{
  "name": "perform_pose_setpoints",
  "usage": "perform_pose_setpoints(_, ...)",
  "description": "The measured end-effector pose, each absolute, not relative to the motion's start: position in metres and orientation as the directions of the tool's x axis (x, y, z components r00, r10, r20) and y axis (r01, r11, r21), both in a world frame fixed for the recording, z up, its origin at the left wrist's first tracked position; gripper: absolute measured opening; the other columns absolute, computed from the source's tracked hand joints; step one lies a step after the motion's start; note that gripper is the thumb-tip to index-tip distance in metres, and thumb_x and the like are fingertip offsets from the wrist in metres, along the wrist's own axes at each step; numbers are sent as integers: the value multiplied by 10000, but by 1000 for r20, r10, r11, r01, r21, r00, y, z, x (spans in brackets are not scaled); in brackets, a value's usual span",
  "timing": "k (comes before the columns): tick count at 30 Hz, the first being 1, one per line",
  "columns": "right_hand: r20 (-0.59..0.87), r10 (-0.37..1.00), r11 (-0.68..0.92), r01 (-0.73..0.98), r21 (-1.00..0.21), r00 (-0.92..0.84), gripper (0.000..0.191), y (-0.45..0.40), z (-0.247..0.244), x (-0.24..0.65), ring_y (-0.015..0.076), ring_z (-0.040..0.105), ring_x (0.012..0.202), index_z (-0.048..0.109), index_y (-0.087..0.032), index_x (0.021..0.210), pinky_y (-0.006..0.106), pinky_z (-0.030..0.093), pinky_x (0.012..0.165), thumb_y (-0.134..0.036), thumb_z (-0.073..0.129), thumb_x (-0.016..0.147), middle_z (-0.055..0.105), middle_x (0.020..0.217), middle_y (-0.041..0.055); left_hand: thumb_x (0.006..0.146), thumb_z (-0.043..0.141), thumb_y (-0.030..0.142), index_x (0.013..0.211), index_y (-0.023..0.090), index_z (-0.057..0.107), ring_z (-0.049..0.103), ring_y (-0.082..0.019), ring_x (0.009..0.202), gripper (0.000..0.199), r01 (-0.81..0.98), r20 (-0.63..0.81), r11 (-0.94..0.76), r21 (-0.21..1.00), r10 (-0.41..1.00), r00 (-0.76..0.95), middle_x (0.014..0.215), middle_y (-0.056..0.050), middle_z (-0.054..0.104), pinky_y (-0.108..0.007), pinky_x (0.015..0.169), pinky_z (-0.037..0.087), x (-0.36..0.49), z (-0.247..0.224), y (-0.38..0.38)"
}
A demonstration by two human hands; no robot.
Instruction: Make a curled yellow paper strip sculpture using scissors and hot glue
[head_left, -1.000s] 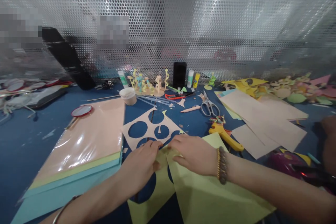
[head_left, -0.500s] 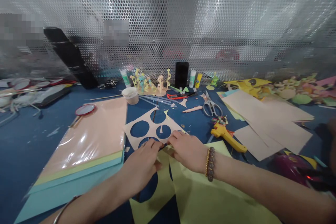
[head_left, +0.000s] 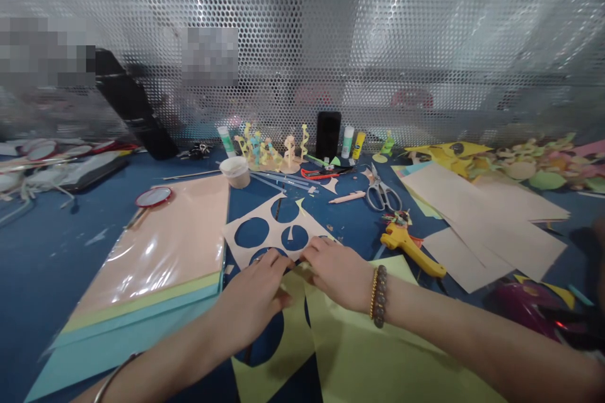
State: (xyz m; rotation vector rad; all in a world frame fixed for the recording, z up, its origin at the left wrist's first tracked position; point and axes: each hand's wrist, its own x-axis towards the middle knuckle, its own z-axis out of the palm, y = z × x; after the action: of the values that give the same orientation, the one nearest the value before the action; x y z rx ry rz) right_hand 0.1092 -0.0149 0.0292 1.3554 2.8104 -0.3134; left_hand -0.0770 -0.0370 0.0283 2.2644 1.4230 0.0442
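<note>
My left hand [head_left: 250,302] and my right hand [head_left: 338,274] lie close together, their fingertips almost meeting at the top edge of a pale green paper sheet [head_left: 363,352]. That sheet has round cut-outs and a V-shaped gap. Just beyond my fingers, a peach paper stencil [head_left: 271,231] with several round holes lies on the blue table [head_left: 57,264], its lower edge under or against my fingertips. Whether my fingers pinch the paper or only rest on it is hidden. A beaded bracelet [head_left: 379,296] circles my right wrist.
A plastic-wrapped stack of peach, green and blue paper [head_left: 155,245] lies to the left. Beige sheets [head_left: 482,227], scissors [head_left: 380,195] and a yellow cutter [head_left: 411,253] lie to the right. Glue sticks [head_left: 348,141], a phone [head_left: 328,135] and paper models [head_left: 269,151] stand before a perforated metal wall [head_left: 378,31].
My right hand has drawn slightly closer to my left hand. The whole view has shifted a little as my head moved. The paper shows no clear change.
</note>
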Motion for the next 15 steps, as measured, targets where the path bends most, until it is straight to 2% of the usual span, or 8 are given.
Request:
perform_pose_setpoints(3,-98,783,599,786,-153,-615,216,-17,31,107,271,634,919,609,-103,1037,333,507,673,-139,583,826,649,1002,137,788,529,164,1139,210,546,555,-279,1068,355,845,-219,-360,395,857,468,1106,-73,559,-406,859,448,-78,28,-38)
perform_pose_setpoints(6,-107,771,612,777,-145,-628,150,-18,33,106,257,652,857,629,-113,971,337,502,678,-112,548,845,676,913,115,788,533,163,1160,203,538,544,-285,1084,373,848,-217,-367,383,857,468,1111,-77,558,-413,878,442,-79,28,-39)
perform_pose_setpoints(11,-91,738,652,742,-155,-668,110,-15,33,108,244,609,954,643,-138,923,326,493,747,-139,565,845,638,1008,105,790,527,163,1159,214,528,547,-283,1079,373,842,-189,-372,390,863,469,1118,-70,557,-418,869,448,-80,24,-39)
perform_pose_setpoints(15,-87,758,629,760,-161,-646,173,-15,31,109,255,612,961,615,-125,1008,324,511,696,-147,556,847,615,1050,118,779,523,150,1122,206,537,528,-284,1096,348,833,-184,-384,399,856,483,1119,-75,560,-416,891,437,-80,24,-38)
